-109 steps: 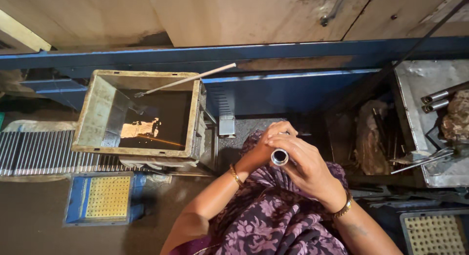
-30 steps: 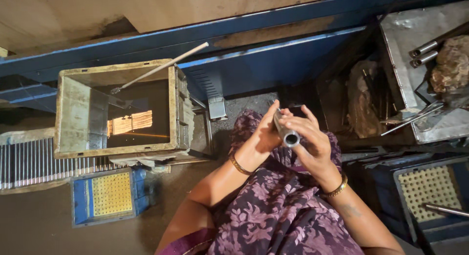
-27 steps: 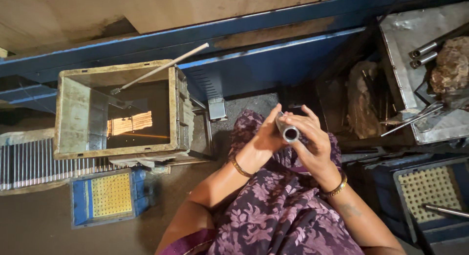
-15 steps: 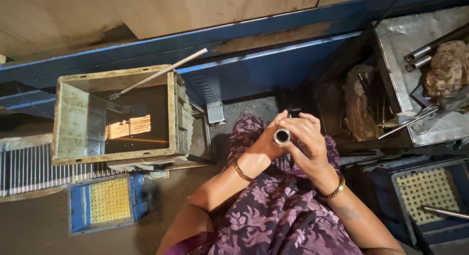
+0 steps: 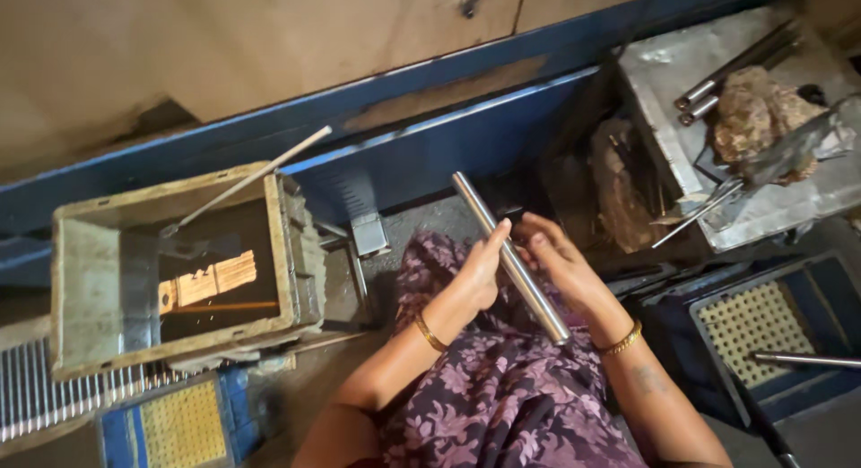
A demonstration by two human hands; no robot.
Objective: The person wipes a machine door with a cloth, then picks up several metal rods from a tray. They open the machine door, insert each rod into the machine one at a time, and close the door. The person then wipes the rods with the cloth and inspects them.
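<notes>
A blue metal bench frame (image 5: 430, 154) runs under bare plywood wall panels (image 5: 269, 47), dimly lit.

Right yellow grid tray (image 5: 752, 319) edge-cropped; elbows too

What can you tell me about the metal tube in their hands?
The tube is a long, straight, shiny cylinder that looks like steel. It lies tilted, its upper end toward the blue wall and its lower end over the lap. The left hand and right hand press against it from either side near the middle. Both ends stick out free.
</notes>
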